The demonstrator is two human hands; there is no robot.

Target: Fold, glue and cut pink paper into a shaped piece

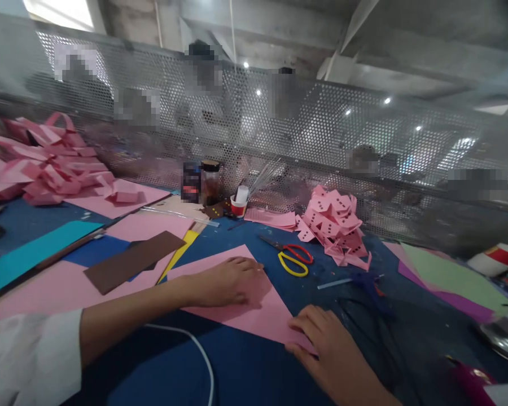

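A pink paper sheet (260,307) lies on the blue table (245,366) in front of me, with one corner pointing right. My left hand (226,280) rests flat on its upper part, fingers stretched out. At the sheet's right corner my right hand (328,344) presses down with its fingers together and bent on the paper's edge. Red and yellow scissors (294,256) lie just beyond the sheet.
A heap of punched pink cut-outs (336,225) sits at the back, pink strips (46,160) at far left. Coloured sheets, pink, teal (29,254) and brown (131,259), cover the left. A jar (210,183), a small cup (238,206), a perforated metal screen (322,129) and a white cable (195,344) are nearby.
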